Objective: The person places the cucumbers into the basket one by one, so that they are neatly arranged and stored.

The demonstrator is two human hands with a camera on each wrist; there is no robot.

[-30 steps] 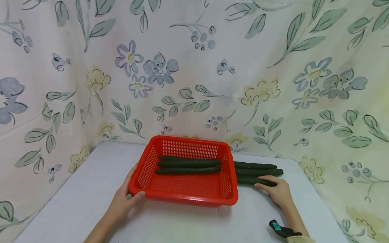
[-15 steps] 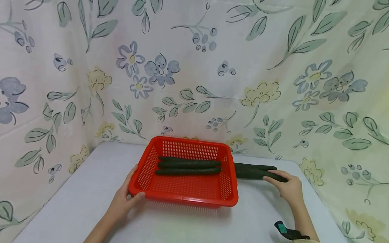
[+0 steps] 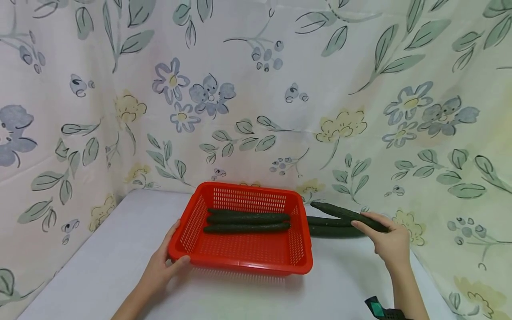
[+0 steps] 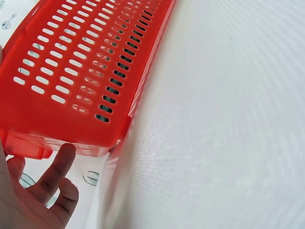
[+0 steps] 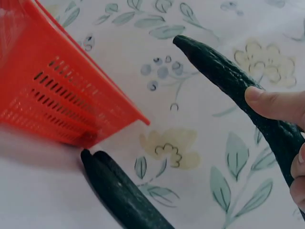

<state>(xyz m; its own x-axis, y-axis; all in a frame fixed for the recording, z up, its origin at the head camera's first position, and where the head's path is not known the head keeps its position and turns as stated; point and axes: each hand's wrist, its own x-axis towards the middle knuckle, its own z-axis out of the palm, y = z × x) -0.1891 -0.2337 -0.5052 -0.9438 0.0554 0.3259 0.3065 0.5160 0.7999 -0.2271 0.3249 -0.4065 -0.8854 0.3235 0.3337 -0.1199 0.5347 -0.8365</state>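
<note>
A cucumber (image 3: 336, 210) is held up in the air by my right hand (image 3: 390, 240), thumb on one side and fingers on the other near its right end. Its free end points left toward the red plastic basket (image 3: 256, 268). In the right wrist view, the raised cucumber (image 5: 224, 71) is clear of the two cucumbers (image 5: 121, 191) below. Those two cucumbers (image 3: 332, 231) lie on the table right of the basket. Three cucumbers (image 3: 248, 218) lie side by side inside it. My left hand (image 3: 162, 262) holds the basket's front left corner, fingers along the side (image 4: 57, 171).
The white table (image 3: 100, 240) carries the basket and the loose cucumbers. A floral cloth (image 3: 256, 89) hangs behind the table and at both sides. A dark strap with a green patch (image 3: 376, 306) sits at my right wrist.
My right hand has taken the nearest cucumber off the table, drawing it rightward and then lifting it with its left end tilted up. My left hand stays at the basket corner.
</note>
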